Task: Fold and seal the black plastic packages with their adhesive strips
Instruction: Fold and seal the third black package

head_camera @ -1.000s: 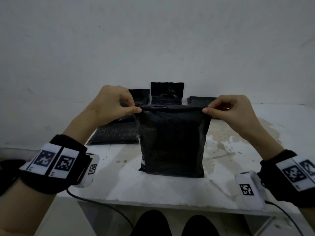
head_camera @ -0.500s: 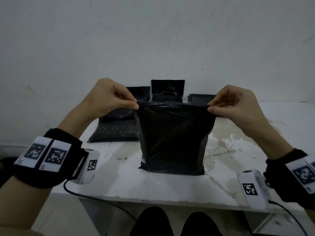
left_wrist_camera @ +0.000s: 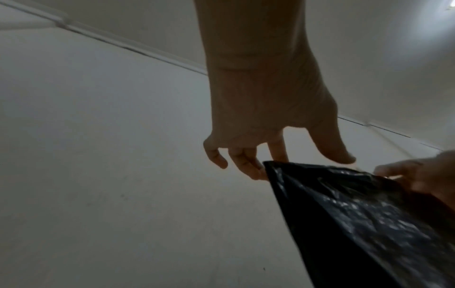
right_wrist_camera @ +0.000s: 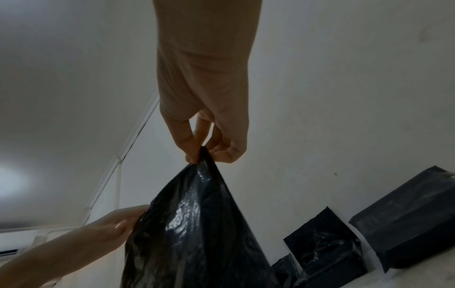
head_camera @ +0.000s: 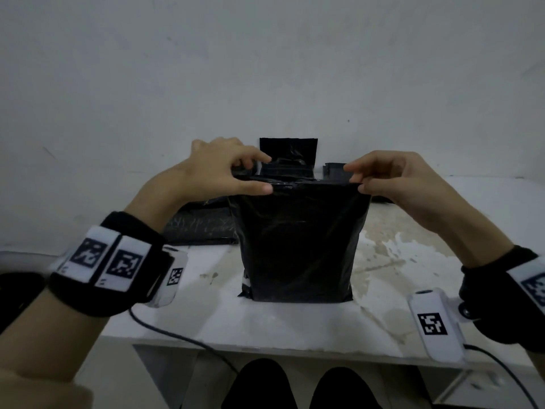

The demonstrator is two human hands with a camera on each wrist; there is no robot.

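A black plastic package [head_camera: 298,240] stands upright on the white table [head_camera: 295,326] in front of me. My left hand [head_camera: 265,174] holds its top left edge, the thumb lying along the front and the fingers reaching over behind. At the top right corner my right hand [head_camera: 355,178] pinches the plastic between thumb and forefinger. The left wrist view shows the left hand [left_wrist_camera: 310,160] at the corner of the package [left_wrist_camera: 357,214]. In the right wrist view the right hand [right_wrist_camera: 197,155] pinches the peak of the package [right_wrist_camera: 192,224]. The adhesive strip is hidden.
Other black packages sit behind: one upright against the wall [head_camera: 289,154], one flat at the back left [head_camera: 203,228], one at the back right [head_camera: 336,169]. The table's front edge runs just above my knees [head_camera: 295,385]. A cable [head_camera: 177,338] hangs off the front left.
Both hands have slid inward along the package's top edge. The left hand changed from a corner pinch to thumb in front with fingers reaching over the top.
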